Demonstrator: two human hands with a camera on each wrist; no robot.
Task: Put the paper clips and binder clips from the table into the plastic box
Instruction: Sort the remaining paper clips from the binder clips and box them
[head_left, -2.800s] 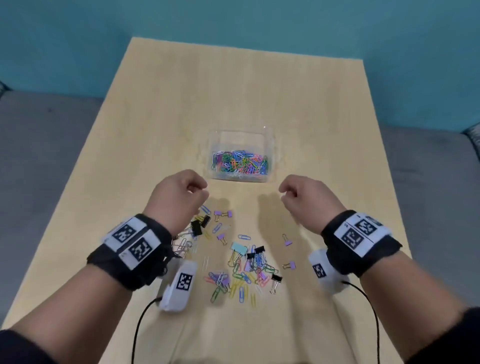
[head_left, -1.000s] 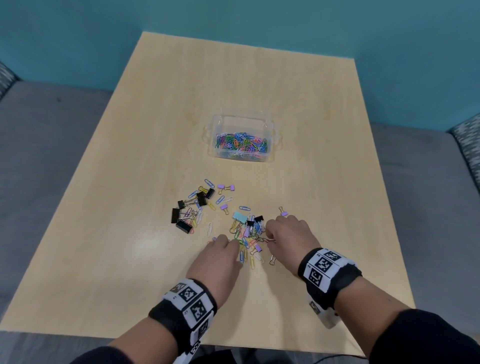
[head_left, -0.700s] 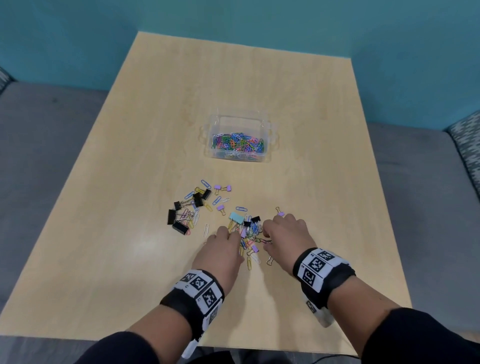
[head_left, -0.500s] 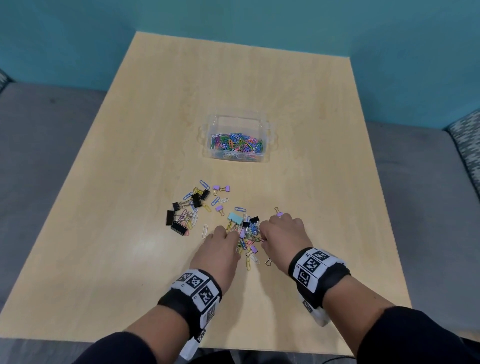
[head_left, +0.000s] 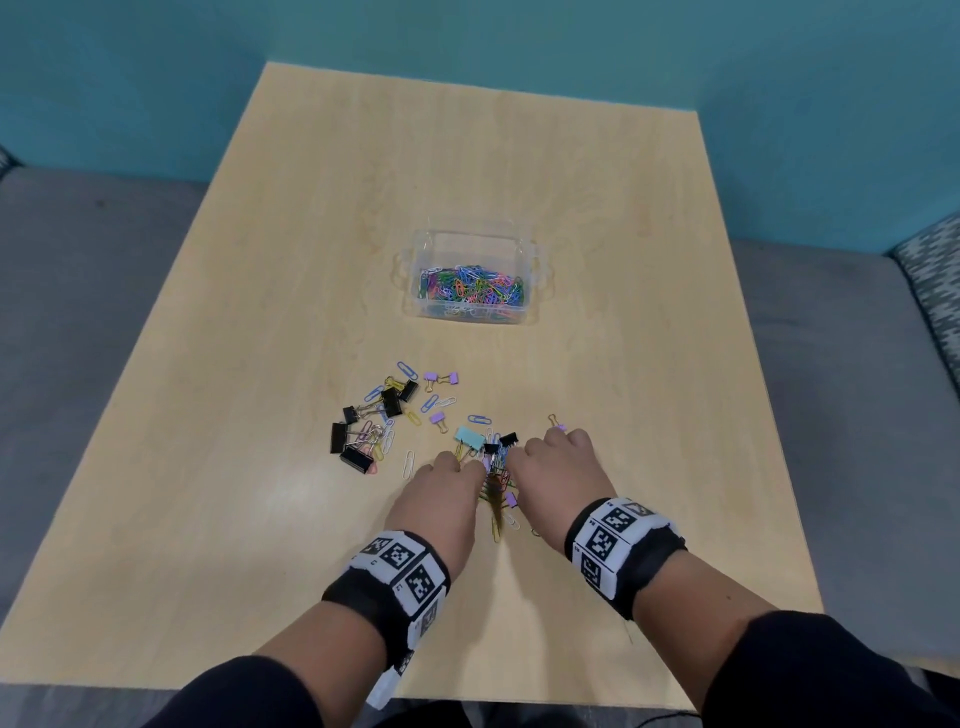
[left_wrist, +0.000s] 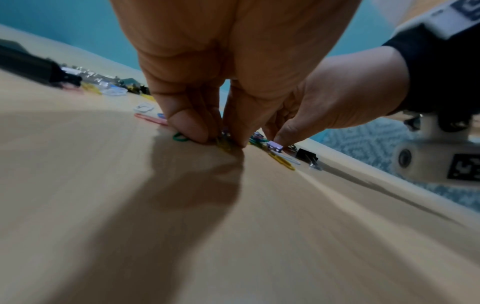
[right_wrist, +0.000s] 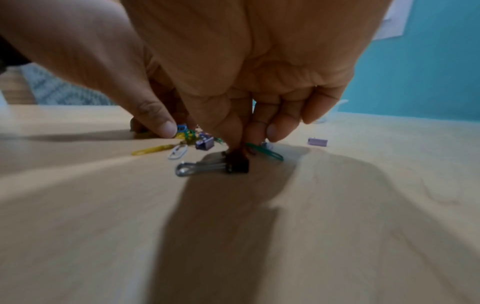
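On smooth pale wooden table (head_left: 311, 519): thin colourful wire paper clips (head_left: 496, 483) pinched by curled left hand (head_left: 441, 499) and right hand (head_left: 556, 478) fingers; clear plastic box (head_left: 535, 260) beyond.

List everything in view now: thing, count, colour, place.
table: one, light wood, under everything
plastic box: one, clear, table centre, open
paper clips in box: many, mixed colours, on its floor
loose paper clips: many, mixed colours, near the hands
black binder clips: several, left of the pile
purple binder clips: a few, scattered
teal binder clip: one, just beyond the left hand
wristbands: two, black with white tags
left hand: fingertips on pile
right hand: fingertips on pile
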